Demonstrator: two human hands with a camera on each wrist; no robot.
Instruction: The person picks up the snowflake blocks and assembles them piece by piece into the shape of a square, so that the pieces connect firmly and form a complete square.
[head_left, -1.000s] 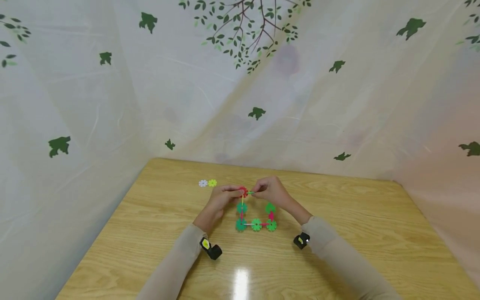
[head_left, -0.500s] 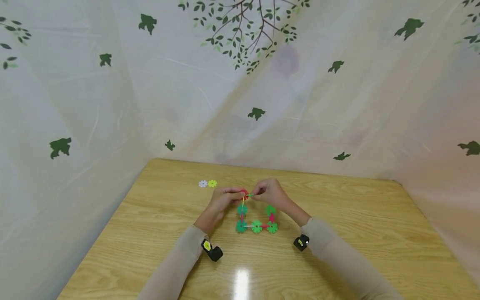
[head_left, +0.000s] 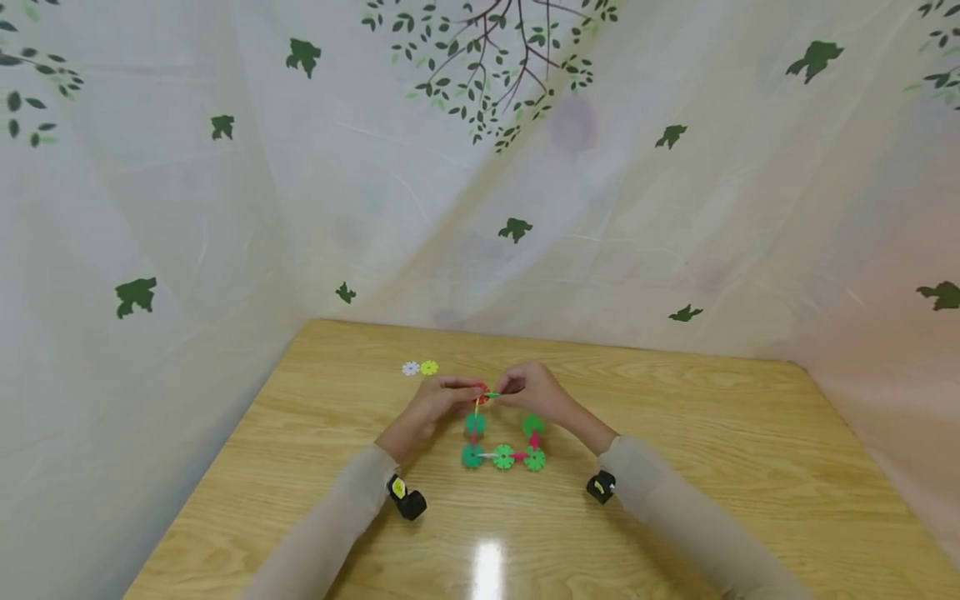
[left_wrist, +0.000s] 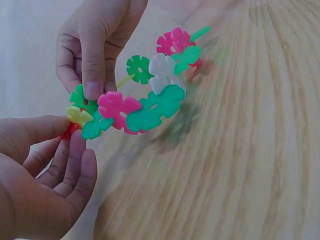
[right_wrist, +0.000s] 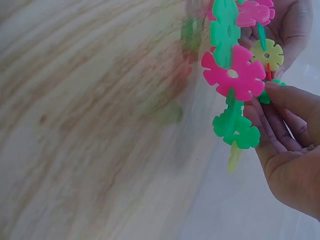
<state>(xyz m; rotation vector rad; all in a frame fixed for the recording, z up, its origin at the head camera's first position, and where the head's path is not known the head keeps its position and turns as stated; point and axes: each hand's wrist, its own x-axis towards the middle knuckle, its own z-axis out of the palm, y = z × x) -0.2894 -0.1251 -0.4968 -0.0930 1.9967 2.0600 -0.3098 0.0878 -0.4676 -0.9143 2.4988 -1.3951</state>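
A U-shaped chain of slotted, flower-shaped plastic discs (head_left: 503, 457) is held up in front of me, its pieces joined edge to edge in green, pink, white, yellow and red. My left hand (head_left: 435, 404) pinches the red disc (left_wrist: 70, 131) at one end, beside a yellow disc (left_wrist: 79, 116). Between the thumb and fingers of my right hand (head_left: 536, 392) is a green disc (left_wrist: 82, 99), its edge against the red disc. Fingers cover part of both discs, so how deep their slots sit cannot be told. The chain's other end, a green disc (head_left: 533, 425), hangs below my right hand.
Beyond my left hand, a white disc (head_left: 411, 368) and a yellow disc (head_left: 429, 367) lie flat on the wooden table (head_left: 675, 467). A pale cloth (head_left: 420, 250) with leaf and bird prints rises behind the table and at both sides.
Both hands and the chain have shifted slightly left and toward me in the head view, which itself moved a little. Both hands keep their pinch on the same discs.
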